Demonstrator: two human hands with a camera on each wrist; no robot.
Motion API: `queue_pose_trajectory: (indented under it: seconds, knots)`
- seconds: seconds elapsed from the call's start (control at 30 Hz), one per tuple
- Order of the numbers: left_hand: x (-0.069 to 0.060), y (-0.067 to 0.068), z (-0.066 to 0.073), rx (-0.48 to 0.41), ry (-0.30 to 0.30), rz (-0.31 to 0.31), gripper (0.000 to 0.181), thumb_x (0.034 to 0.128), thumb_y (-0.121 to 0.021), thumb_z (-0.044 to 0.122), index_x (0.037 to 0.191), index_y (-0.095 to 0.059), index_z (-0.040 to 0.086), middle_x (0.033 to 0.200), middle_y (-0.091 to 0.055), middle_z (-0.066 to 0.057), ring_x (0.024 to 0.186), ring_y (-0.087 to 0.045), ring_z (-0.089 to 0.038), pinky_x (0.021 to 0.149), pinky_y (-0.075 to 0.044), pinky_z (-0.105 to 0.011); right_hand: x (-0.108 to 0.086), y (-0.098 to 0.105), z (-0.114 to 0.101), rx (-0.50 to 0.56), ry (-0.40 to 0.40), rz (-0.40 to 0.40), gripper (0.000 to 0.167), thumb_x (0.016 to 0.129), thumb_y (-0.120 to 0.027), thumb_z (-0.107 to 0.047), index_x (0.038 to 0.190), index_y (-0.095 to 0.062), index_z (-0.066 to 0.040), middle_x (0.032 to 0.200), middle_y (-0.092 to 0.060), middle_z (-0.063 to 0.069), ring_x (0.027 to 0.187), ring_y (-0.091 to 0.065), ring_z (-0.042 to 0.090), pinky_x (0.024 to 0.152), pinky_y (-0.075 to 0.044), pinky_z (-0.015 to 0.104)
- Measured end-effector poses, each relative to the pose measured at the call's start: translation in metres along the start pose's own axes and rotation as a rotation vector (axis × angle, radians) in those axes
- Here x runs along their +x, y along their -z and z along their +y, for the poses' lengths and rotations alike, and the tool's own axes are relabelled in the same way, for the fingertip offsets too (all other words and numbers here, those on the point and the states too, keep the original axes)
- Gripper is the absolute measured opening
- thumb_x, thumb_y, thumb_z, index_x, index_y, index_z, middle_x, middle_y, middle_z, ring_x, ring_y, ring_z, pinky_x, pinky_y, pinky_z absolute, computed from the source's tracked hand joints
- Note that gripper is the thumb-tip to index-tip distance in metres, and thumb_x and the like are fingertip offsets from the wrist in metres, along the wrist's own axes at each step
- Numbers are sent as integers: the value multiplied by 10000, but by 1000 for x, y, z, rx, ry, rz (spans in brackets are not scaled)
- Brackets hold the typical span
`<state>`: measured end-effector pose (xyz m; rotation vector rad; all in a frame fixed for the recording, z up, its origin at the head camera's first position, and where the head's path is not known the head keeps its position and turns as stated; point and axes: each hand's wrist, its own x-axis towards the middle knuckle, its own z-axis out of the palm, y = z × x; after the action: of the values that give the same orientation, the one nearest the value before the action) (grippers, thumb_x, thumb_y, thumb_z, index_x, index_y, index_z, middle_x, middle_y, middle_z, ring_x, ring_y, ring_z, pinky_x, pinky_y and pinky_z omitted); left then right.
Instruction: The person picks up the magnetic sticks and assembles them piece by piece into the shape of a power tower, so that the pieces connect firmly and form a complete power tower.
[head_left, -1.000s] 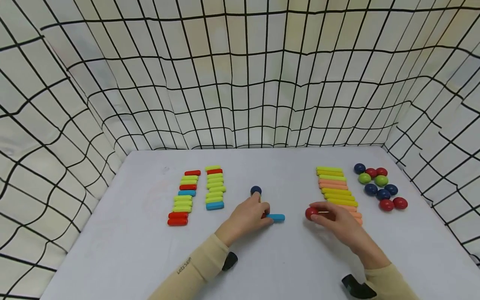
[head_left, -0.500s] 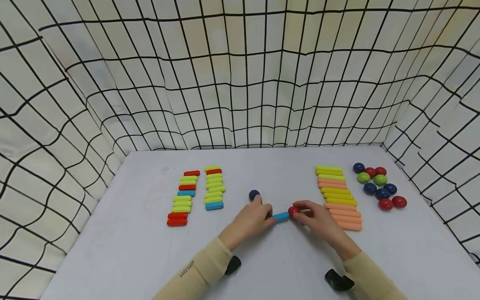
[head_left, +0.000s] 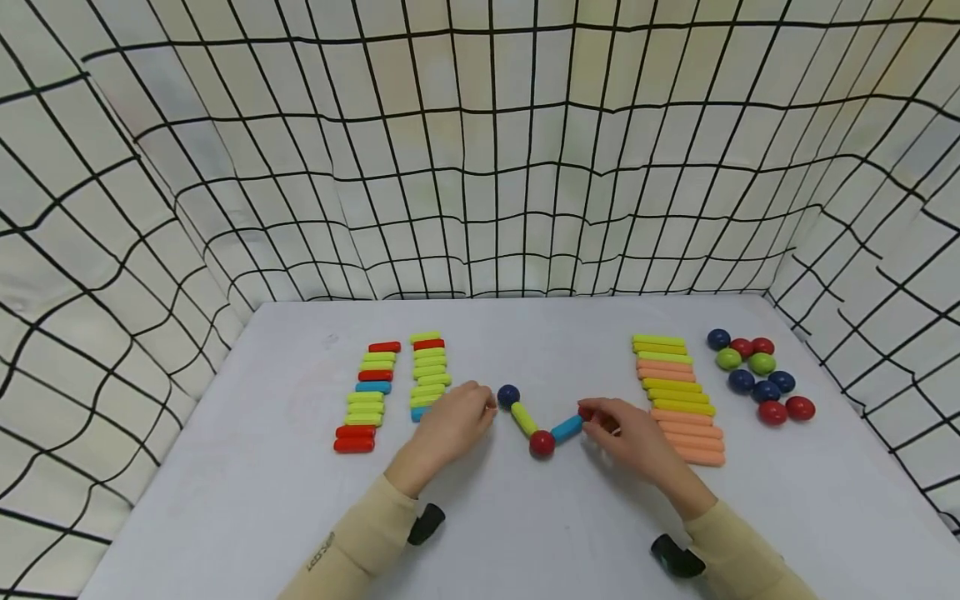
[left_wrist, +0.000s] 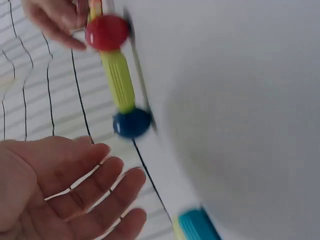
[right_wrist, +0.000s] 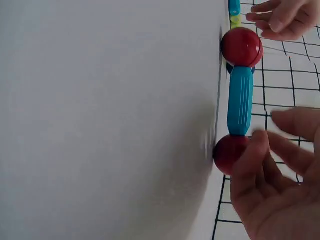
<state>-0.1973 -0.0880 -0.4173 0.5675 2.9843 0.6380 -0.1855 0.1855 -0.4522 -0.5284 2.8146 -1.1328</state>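
A V-shaped chain of 3 balls and 2 rods was laid mid-table, its red end ball pinched by the right hand; nothing was gripped by the relaxed left hand. Likely light and stiff, it was judged best held by the ribbed rods.

Shows a glossy red plastic ball at the right fingers, a lengthwise-grooved blue plastic rod just beside them, a grooved lime-yellow plastic rod nearer the left fingers, and a navy plastic ball just beside those.
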Motion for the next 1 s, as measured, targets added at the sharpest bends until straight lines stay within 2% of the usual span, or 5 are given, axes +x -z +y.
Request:
queue_pose_trajectory:
  seconds: [0.23, 0.4, 0.7, 0.8, 1.0]
  knots:
    - [-12, 17, -37, 113, 146, 15, 105, 857, -724, 40, 949, -718, -9, 869, -606, -77, 789, -574, -220, 702, -542, -322, -4, -7, -5, 57, 33, -243, 476, 976, -602, -309, 1378, -519, -69, 844, -565, -49, 691, -525, 84, 598, -464, 224]
    - [-13, 15, -43, 93, 149, -28, 47, 854, -722, 15, 862, -718, -31, 792, -578, -66, 743, -525, -204, 681, -518, -310, -3, -11, -7, 65, 19, -250, 366, 988, -577, -343, 1256, -563, -93, 863, -590, -45, 700, -559, 107, 623, -496, 241]
    - [-5, 12, -35, 21, 91, -201, 100, 860, -750, 137, 926, -706, 75, 815, -622, 6, 771, -549, -169, 704, -511, -330, -1, -8, 0, 50, 73, -250, 274, 986, -588, -320, 1193, -613, -143, 981, -595, -43, 826, -549, 146, 691, -510, 246]
    - [5, 6, -31, -102, 70, -201, 125, 883, -730, 156, 963, -692, 67, 813, -608, 5, 754, -536, -161, 690, -494, -306, 1, -8, 1, 56, 91, -248, 287, 985, -591, -310, 1213, -616, -138, 998, -596, -34, 833, -550, 146, 690, -511, 245]
    - [31, -12, -21, -504, 122, -204, 210, 911, -703, 213, 1025, -692, 36, 853, -644, -15, 716, -597, -135, 663, -529, -251, 6, -11, 0, 77, 100, -259, 292, 988, -588, -303, 1220, -618, -129, 1028, -608, -16, 839, -561, 147, 698, -516, 248]
